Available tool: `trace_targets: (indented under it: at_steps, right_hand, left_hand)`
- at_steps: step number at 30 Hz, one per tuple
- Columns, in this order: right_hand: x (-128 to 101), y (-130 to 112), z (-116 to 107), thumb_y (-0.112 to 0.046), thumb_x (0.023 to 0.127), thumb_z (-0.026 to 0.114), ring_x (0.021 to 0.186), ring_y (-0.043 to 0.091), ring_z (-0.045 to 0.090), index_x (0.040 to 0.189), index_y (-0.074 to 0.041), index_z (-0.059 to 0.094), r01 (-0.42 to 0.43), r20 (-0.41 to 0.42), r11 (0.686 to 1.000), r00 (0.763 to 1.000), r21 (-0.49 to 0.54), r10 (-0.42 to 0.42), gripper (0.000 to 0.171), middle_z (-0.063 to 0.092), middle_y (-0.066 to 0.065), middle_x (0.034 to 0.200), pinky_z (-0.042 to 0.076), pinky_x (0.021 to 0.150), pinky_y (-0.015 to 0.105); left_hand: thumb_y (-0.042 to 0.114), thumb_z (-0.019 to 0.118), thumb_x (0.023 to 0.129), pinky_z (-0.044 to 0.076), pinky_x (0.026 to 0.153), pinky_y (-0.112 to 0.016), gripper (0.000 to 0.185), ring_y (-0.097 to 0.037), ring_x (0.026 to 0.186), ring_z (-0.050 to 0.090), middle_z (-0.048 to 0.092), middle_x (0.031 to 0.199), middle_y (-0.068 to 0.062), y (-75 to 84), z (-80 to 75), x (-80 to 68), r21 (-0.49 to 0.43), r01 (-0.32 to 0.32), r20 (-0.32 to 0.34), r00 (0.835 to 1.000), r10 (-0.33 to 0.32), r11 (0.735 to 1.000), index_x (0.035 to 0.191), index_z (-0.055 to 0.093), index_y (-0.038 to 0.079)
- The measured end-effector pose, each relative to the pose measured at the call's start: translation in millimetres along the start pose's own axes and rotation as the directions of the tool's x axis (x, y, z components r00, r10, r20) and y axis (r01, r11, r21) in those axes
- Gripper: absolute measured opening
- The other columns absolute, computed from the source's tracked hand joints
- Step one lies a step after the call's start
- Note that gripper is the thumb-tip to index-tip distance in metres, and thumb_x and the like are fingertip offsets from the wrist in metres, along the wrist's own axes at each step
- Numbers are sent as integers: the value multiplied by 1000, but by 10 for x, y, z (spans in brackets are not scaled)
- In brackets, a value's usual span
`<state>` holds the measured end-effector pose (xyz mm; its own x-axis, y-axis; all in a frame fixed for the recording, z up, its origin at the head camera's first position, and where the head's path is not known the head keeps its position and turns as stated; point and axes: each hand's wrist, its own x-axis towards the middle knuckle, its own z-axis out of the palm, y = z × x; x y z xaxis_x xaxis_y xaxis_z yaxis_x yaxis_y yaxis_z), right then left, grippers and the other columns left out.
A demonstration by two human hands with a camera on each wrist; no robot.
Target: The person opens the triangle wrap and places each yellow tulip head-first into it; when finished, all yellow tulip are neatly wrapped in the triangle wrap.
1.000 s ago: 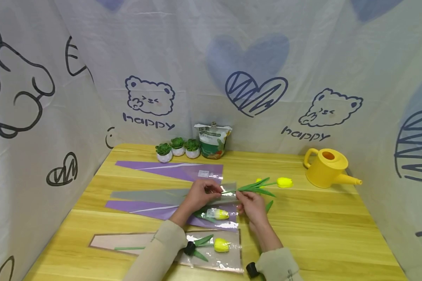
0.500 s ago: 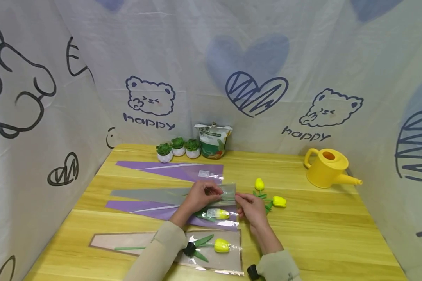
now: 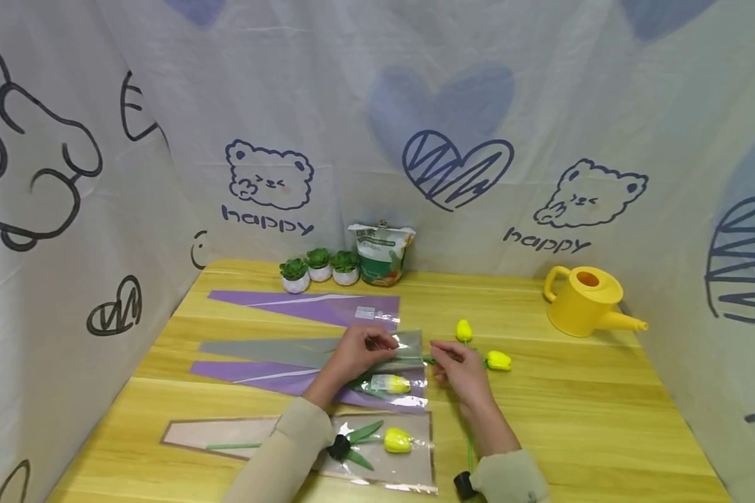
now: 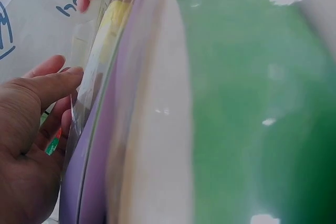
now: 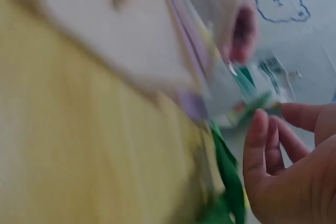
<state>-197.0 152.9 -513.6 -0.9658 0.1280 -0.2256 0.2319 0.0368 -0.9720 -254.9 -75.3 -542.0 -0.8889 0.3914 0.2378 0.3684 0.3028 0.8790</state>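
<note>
Grey wrapping sleeve: flat on the wooden table, centre, lying between two purple sleeves; its clear wide end points right.
Left hand: fingers pinch the clear mouth of the grey wrapping sleeve; in the left wrist view the thumb and forefinger press on the film's edge.
Right hand: just right of the sleeve's mouth, fingers curled loosely over the green stem of a loose tulip; whether they grip the stem cannot be told, the right wrist view being blurred.
Loose yellow tulips: one bloom just right of the right hand, a second bloom behind it, both on the table.
Near purple sleeve: holds a yellow tulip, partly under the left hand.
Far purple sleeve: flat, behind the grey one.
Brown-edged clear sleeve: nearest the person, holding a yellow tulip with green leaves.
Three small potted succulents and a printed bag: table's far edge.
Yellow watering can: far right, well apart from the hands.
Backdrop: white cloth with bears and hearts
</note>
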Motion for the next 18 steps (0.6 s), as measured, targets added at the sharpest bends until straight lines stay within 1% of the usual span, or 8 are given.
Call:
trace_targets:
  at_steps: [2,5,9,12,13,14,16,18]
  right_hand:
    - [7,-56,-127,-13,100,69,93,18,65,128,1,69,27,-19,999,999,-43,-28,31,70,12,115,59,78,23]
    - [21,-138,-389,-20,102,68,109,18,60,131,-3,69,78,-39,986,996,-150,-85,34,67,12,126,56,87,24]
    - [85,-179,-739,-28,103,66,123,23,55,136,-4,66,145,-29,948,987,-283,-159,40,63,15,137,52,89,20]
    - [145,-156,-940,-28,104,64,130,27,53,138,-3,64,154,-12,925,986,-348,-168,42,60,15,143,51,92,19]
    - [161,-139,-992,-28,105,64,132,28,53,138,-3,64,150,-1,917,987,-369,-162,42,59,16,145,52,94,21]
    - [172,-120,-1034,-28,105,63,133,31,53,138,-3,64,147,12,908,988,-392,-154,42,58,17,146,53,97,25]
    - [190,-77,-1093,-26,105,64,134,36,53,137,-3,65,145,46,893,989,-425,-138,40,58,19,146,53,103,38]
    - [214,-21,-1123,-24,104,65,135,41,52,135,-2,66,167,91,867,986,-470,-140,38,58,21,146,49,107,51]
  left_hand:
    - [1,82,86,58,72,-23,10,-9,77,69,78,90,-10,-2,-17,-5,-4,4,6,1000,-4,1000,95,80,7]
    - [2,82,86,58,73,-22,10,-8,78,69,78,91,-10,-15,-19,-6,-3,11,8,1000,-11,1000,95,80,7]
    - [1,83,86,57,72,-22,10,-6,76,68,78,89,-10,-28,-15,-6,-5,9,-5,1000,-9,1000,94,80,6]
    - [1,82,85,57,71,-22,9,-5,75,67,77,89,-11,-32,-17,-6,-16,3,-6,1000,-3,1000,93,80,6]
    - [1,82,85,57,71,-22,9,-5,75,67,77,89,-11,-32,-18,-6,-18,1,-5,1000,-1,1000,93,80,6]
    - [1,82,85,57,71,-22,10,-5,75,67,77,89,-11,-33,-18,-6,-19,0,-4,1000,0,1000,93,80,6]
    - [1,82,85,57,72,-22,9,-6,76,67,77,89,-11,-30,-19,-6,-19,-4,-1,1000,4,1000,93,80,6]
    - [1,82,85,56,71,-22,10,-7,76,68,78,88,-10,-30,-20,-8,-15,-7,-1,1000,7,1000,93,80,5]
